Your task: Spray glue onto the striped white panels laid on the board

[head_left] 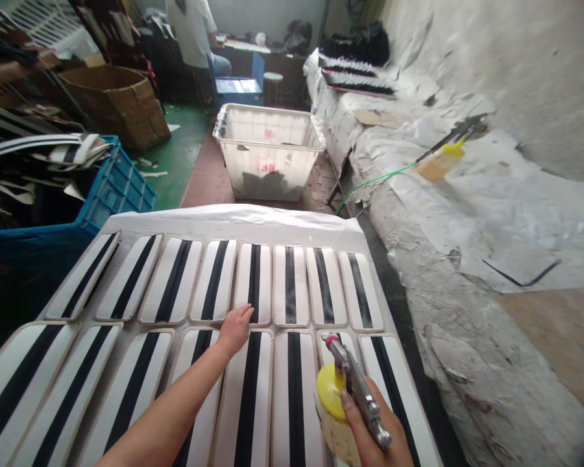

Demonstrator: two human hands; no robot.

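R hand (382, 425) is clamped on spray gun (357, 381), L hand (236, 326) touches panel (244, 279) (grip unclear); 3 greyish stripes (291, 285) are prob. done, black stripes (248, 402) left.

Green floor (187, 139) extends at left, a stained pale wall (530, 65) borders a sheet-covered bench (477, 220) at right, and a round stool (273, 77) stands towards the rear.

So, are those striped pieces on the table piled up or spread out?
Spread out: the striped pieces lie side by side in two visible rows across the table.
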